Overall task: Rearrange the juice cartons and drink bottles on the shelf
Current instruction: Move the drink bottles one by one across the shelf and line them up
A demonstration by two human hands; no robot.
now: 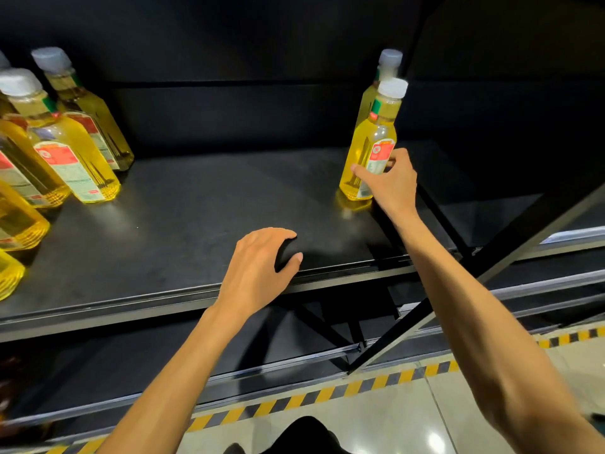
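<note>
Your right grip (389,183) curls round the front yellow bottle (368,144) on the shelf (196,208); its red-and-white label is unreadable. Your left grip (258,267) hangs loosely curled, holding nothing.

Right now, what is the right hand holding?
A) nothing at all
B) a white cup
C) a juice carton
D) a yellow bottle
D: the right hand wraps its thumb and fingers round the lower part of a yellow bottle standing on the shelf.
</note>
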